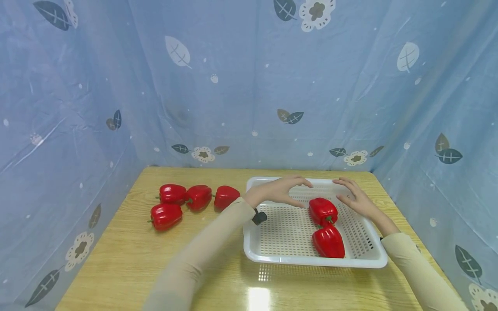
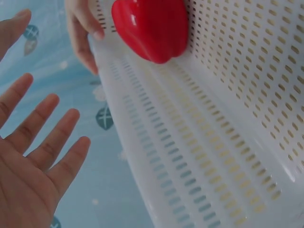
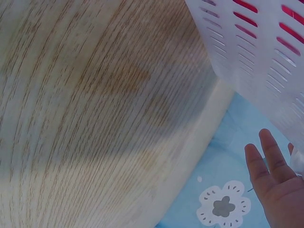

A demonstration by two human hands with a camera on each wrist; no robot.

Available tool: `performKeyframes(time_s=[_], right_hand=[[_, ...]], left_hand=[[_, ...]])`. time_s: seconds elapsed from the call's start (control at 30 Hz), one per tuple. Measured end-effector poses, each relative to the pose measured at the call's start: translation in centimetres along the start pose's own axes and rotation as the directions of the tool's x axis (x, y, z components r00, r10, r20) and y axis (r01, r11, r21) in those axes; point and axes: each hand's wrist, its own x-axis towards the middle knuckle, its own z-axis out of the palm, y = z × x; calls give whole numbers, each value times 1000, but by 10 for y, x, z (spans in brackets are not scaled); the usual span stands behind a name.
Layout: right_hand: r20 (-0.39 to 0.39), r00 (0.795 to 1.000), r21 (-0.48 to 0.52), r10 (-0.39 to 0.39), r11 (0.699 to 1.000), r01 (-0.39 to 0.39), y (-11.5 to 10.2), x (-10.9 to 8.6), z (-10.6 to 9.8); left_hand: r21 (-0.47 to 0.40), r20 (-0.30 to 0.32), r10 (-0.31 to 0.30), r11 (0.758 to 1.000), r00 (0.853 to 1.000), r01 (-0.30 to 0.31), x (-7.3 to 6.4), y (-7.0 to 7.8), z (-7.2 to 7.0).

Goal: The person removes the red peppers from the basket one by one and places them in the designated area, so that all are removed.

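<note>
Head view — left hand spread wide over a white basket; right hand, fingers loosely extended, near its right side. Two red peppers lie inside — four more peppers on the wooden table.

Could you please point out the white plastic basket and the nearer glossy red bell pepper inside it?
White plastic basket [image 1: 288, 260]: head view, front rim.
Nearer glossy red bell pepper [image 1: 328, 242]: head view, body's middle.

Two red peppers in white basket
</note>
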Motion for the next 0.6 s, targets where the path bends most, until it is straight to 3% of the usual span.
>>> performKeyframes(time_s=[0.4,0.6], right_hand=[[7,1000,-5,12,1000,-12,1,1,1],[6,1000,-7,14,1000,-14,0,2,1]], left_hand=[[-21,8,8,1000,1000,-8,13,2,8],[-51,42,-12,999,999,14,22,2,16]])
